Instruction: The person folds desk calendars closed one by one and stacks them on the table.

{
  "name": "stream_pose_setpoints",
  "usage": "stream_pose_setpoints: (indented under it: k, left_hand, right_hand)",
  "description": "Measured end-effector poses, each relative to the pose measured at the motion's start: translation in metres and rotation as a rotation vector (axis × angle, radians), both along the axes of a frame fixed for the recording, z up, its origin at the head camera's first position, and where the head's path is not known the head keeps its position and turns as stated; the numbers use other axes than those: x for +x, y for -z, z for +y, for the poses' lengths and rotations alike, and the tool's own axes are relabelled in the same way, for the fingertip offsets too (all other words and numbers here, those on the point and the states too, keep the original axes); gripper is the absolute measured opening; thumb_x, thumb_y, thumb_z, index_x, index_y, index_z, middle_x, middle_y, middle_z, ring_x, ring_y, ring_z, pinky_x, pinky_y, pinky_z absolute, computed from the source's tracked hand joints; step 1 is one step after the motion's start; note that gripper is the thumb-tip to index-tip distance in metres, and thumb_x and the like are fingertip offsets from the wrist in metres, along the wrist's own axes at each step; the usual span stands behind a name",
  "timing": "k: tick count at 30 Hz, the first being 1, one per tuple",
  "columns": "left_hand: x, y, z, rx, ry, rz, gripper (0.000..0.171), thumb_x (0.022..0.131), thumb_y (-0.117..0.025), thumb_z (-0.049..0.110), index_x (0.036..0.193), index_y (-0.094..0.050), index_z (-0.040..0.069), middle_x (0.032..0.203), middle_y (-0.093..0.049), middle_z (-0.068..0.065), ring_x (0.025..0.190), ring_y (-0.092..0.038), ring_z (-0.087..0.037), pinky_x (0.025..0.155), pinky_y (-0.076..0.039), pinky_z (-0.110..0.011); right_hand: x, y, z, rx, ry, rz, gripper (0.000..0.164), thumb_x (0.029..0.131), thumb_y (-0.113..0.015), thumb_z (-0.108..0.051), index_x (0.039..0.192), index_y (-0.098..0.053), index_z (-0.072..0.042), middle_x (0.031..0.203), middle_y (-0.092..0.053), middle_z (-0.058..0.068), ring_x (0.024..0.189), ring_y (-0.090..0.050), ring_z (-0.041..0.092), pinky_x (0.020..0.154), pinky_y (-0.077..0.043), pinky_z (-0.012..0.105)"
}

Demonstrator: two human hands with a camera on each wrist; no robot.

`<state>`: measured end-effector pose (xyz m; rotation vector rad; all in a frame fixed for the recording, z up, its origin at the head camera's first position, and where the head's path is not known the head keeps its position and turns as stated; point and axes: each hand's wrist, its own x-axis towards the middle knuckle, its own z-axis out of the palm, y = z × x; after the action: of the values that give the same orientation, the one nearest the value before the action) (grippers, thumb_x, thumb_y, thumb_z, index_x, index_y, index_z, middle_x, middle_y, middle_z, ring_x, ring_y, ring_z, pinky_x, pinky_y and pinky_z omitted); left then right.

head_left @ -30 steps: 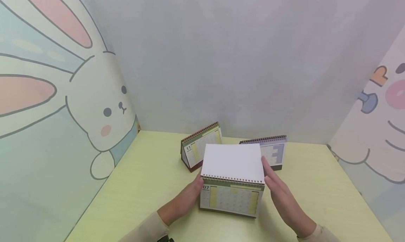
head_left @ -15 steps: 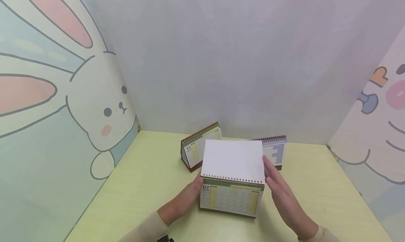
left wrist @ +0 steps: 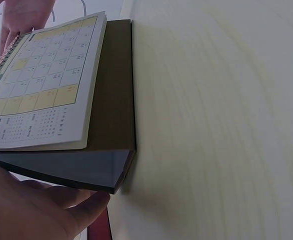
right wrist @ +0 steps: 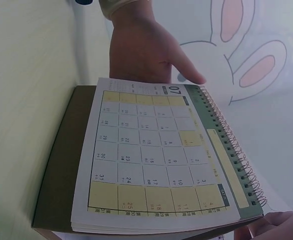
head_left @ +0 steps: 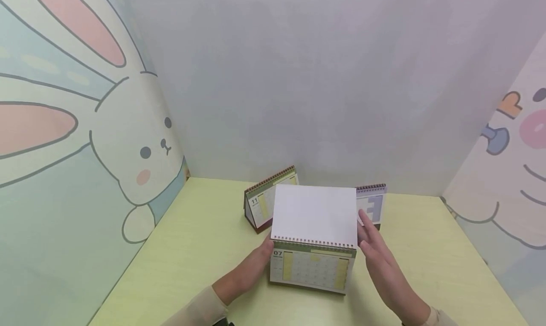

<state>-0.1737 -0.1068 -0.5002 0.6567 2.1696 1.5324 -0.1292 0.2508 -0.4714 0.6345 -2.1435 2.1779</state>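
A desk calendar (head_left: 309, 268) showing 07 stands on the table in the head view, its wire spiral along the top. From that spiral a blank white sheet (head_left: 315, 214) extends backward. My left hand (head_left: 249, 272) rests against the calendar's left side, thumb by the front corner. In the left wrist view the fingers (left wrist: 89, 210) lie along the dark stand's side edge. Beside the right edge is my right hand (head_left: 388, 271), fingers extended and thumb near the spiral's end. The right wrist view shows the calendar's yellow and white date grid (right wrist: 146, 150) up close.
Behind, on the left, stands a calendar (head_left: 261, 203) marked 11, and on the right a purple one (head_left: 377, 205), partly covered by the white sheet. A pale curtain (head_left: 298, 79) closes the back of the light wooden table (head_left: 192, 236). Rabbit-print panels (head_left: 128, 141) flank it.
The white sheet's far edge has risen in view, covering more of the purple calendar. My right fingers have shifted slightly outward from the sheet. My left hand has barely moved.
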Motion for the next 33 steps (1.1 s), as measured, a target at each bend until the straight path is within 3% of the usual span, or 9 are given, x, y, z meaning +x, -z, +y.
stream_pose_setpoints:
  k: [3,6,9,15,19,26,33]
  left_hand:
    - [0.001,0.001,-0.001,-0.008,-0.009,-0.008,0.073,0.127,-0.003,0.056,0.191,0.009,0.022,0.202,0.008,-0.005,0.188,0.006,-0.042,0.148,0.002,-0.075]
    - [0.002,0.001,-0.002,-0.017,-0.012,-0.012,0.074,0.127,-0.002,0.057,0.191,0.008,0.022,0.202,0.005,-0.007,0.188,0.003,-0.044,0.148,0.000,-0.076]
    - [0.003,0.001,-0.002,-0.021,-0.011,-0.021,0.076,0.126,-0.001,0.058,0.191,0.007,0.020,0.202,0.003,-0.009,0.188,0.001,-0.046,0.148,-0.002,-0.077]
    - [0.002,0.000,-0.003,-0.027,-0.013,-0.040,0.080,0.125,0.001,0.062,0.191,0.006,0.016,0.202,-0.003,-0.013,0.187,-0.007,-0.049,0.148,-0.008,-0.079]
    - [0.002,0.001,-0.003,-0.020,-0.017,-0.048,0.081,0.125,0.002,0.061,0.191,0.005,0.013,0.202,-0.004,-0.015,0.187,-0.010,-0.051,0.148,-0.010,-0.079]
    - [0.001,0.004,-0.003,-0.010,-0.005,-0.060,0.081,0.126,0.003,0.058,0.190,0.007,0.009,0.201,-0.003,-0.018,0.187,-0.009,-0.051,0.149,-0.009,-0.077]
    - [0.000,0.004,-0.004,0.000,0.003,-0.060,0.077,0.126,0.004,0.052,0.190,0.008,0.008,0.201,-0.001,-0.018,0.187,-0.006,-0.051,0.149,-0.010,-0.076]
  right_hand:
    - [0.002,0.000,0.001,0.002,-0.016,0.022,0.072,0.125,-0.028,-0.010,0.191,0.001,-0.009,0.201,0.002,0.009,0.167,-0.028,-0.024,0.129,-0.028,0.004]
    - [0.004,-0.002,-0.001,-0.005,-0.032,0.051,0.070,0.125,-0.027,-0.010,0.190,-0.002,-0.006,0.201,-0.009,-0.005,0.170,-0.028,-0.020,0.129,-0.028,0.005]
    - [0.007,-0.007,-0.004,-0.018,-0.050,0.086,0.069,0.125,-0.025,-0.010,0.191,-0.006,-0.008,0.199,-0.020,-0.009,0.174,-0.032,-0.012,0.128,-0.029,0.008]
    - [0.012,-0.014,-0.009,-0.029,-0.061,0.102,0.068,0.125,-0.023,-0.016,0.191,-0.010,-0.016,0.199,-0.023,-0.005,0.175,-0.034,-0.004,0.127,-0.027,0.012]
    - [0.012,-0.014,-0.008,-0.033,-0.064,0.081,0.068,0.125,-0.021,-0.017,0.192,-0.008,-0.016,0.200,-0.020,-0.004,0.175,-0.034,-0.002,0.128,-0.026,0.013]
    - [0.008,0.001,0.001,-0.083,-0.131,0.045,0.069,0.126,-0.014,-0.024,0.192,0.007,-0.022,0.201,0.002,-0.014,0.176,-0.021,-0.012,0.134,-0.015,0.010]
    - [0.005,0.007,0.006,-0.130,-0.224,0.099,0.068,0.125,-0.006,-0.021,0.191,0.011,-0.020,0.201,0.000,-0.016,0.179,-0.019,-0.008,0.134,-0.021,0.010]
